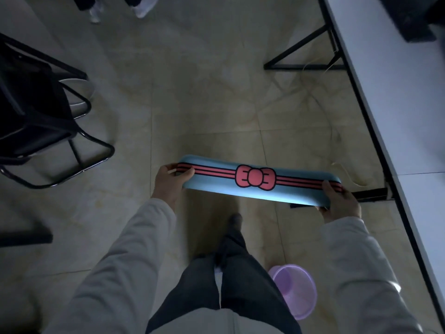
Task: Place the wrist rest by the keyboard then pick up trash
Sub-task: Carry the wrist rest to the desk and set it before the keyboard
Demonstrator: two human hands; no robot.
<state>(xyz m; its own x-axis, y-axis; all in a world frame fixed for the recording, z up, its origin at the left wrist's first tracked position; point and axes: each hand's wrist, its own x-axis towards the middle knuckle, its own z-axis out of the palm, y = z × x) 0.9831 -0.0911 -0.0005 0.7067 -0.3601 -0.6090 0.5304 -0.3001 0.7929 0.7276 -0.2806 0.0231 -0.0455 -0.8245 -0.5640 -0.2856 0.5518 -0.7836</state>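
I hold a long blue wrist rest [224, 186] with a pink bow and pink-and-black stripes level over the tiled floor, in front of my legs. My left hand [168, 182] grips its left end, thumb on top. My right hand [339, 201] grips its right end the same way. No keyboard and no trash show in this view.
A white desk [390, 112] with a dark edge runs along the right, its black legs [303, 66] and loose cables beneath. A dark object [414, 18] sits on its far end. A black chair [36, 116] stands left. A purple plastic bin [295, 290] sits on the floor by my right leg.
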